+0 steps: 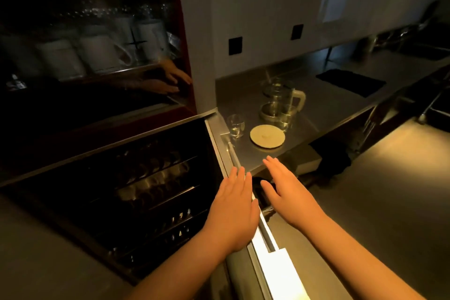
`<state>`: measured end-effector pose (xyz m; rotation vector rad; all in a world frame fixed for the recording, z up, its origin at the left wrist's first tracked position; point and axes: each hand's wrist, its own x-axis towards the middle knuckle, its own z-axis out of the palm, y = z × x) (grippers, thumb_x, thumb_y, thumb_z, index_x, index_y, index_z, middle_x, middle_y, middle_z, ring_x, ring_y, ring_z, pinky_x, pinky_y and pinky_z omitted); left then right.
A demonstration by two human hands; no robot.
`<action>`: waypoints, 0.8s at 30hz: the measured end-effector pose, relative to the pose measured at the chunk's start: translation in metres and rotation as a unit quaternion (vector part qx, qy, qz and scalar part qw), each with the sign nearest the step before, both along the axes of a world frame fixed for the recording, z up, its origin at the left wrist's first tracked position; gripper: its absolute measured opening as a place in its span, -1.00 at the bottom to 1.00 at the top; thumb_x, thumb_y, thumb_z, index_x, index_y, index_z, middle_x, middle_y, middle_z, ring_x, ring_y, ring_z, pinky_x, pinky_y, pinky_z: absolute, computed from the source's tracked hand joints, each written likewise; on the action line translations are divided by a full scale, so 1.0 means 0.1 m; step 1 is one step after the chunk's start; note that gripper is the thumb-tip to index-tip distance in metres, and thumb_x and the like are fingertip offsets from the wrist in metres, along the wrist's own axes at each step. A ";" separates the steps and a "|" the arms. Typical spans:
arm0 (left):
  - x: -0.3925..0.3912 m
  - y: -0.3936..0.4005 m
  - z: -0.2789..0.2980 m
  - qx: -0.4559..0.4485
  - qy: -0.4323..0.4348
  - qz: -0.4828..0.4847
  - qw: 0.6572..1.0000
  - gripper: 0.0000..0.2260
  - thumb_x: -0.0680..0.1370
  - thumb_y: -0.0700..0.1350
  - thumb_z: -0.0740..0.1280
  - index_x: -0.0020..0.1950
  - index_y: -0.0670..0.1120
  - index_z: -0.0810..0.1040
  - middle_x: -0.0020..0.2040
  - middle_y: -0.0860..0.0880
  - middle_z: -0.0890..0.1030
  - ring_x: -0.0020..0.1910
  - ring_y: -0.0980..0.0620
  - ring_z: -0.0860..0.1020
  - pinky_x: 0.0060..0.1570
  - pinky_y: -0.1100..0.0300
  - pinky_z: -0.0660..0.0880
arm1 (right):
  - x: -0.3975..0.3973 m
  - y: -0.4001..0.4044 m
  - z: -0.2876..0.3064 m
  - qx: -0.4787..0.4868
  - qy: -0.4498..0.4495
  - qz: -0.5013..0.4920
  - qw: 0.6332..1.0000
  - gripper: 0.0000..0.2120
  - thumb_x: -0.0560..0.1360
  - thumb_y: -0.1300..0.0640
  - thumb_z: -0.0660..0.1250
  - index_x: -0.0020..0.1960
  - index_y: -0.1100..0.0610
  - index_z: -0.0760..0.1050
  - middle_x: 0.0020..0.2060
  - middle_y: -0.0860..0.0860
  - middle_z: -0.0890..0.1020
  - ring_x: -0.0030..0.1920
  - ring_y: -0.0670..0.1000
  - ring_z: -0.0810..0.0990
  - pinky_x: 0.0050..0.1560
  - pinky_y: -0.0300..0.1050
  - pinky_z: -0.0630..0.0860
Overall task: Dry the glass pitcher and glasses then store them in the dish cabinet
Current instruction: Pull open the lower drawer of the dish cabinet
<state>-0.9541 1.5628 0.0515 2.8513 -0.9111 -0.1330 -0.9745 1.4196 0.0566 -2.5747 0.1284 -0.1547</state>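
A glass pitcher (280, 98) with a pale handle stands on the steel counter (345, 100). A small clear glass (235, 125) stands near the counter's left edge, and another glass (287, 117) stands in front of the pitcher. A round pale lid (267, 135) lies flat between them. My left hand (235, 207) and my right hand (289, 192) hover side by side in front of the counter, palms down, fingers straight, holding nothing. The dish cabinet (121, 178) with dark glass doors fills the left side.
White mugs (102, 53) and glassware show behind the cabinet's upper glass, cups on racks behind the lower one. A dark cloth (350, 81) lies on the counter at the back right. Two black wall sockets (235, 45) sit above the counter. A lit strip (280, 270) runs along the cabinet's edge.
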 end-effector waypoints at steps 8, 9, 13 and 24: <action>0.25 -0.47 -0.03 0.010 -0.049 -0.105 0.993 -0.51 0.65 0.02 -0.12 0.54 -0.07 -0.16 0.56 -0.07 -0.11 0.52 0.00 -0.17 0.45 0.10 -0.22 | -0.46 -0.37 0.29 -0.007 0.105 0.021 0.994 -0.47 0.61 -0.11 0.06 0.52 0.04 0.05 0.49 -0.06 0.19 0.44 -0.10 0.21 0.38 -0.22 0.19; 0.29 -0.52 -0.04 0.007 -0.052 -0.123 0.991 -0.51 0.65 0.03 -0.12 0.54 -0.07 -0.14 0.56 -0.06 -0.09 0.52 0.01 -0.15 0.44 0.12 -0.22 | -0.51 -0.41 0.29 -0.010 0.115 0.024 0.993 -0.48 0.61 -0.10 0.05 0.50 0.07 0.08 0.47 -0.04 0.22 0.43 -0.09 0.23 0.37 -0.23 0.19; 0.48 -0.69 -0.05 -0.006 -0.053 -0.171 0.984 -0.52 0.65 0.06 -0.13 0.55 -0.03 -0.07 0.56 0.00 -0.03 0.52 0.06 -0.12 0.49 0.10 -0.17 | -0.59 -0.50 0.15 -0.083 0.128 0.019 0.988 -0.39 0.61 -0.16 -0.02 0.54 0.04 -0.14 0.53 -0.08 -0.04 0.50 -0.14 -0.09 0.33 -0.35 -0.13; 1.13 -0.63 -0.07 0.000 -0.040 -0.307 0.951 -0.45 0.59 0.19 -0.22 0.54 0.00 -0.18 0.55 0.07 -0.15 0.45 0.14 -0.30 0.39 0.22 -0.30 | -0.29 -0.23 0.07 -0.110 0.136 -0.044 0.984 -0.30 0.53 -0.32 -0.08 0.52 -0.07 -0.29 0.48 -0.18 -0.26 0.39 -0.25 -0.32 0.27 -0.36 -0.35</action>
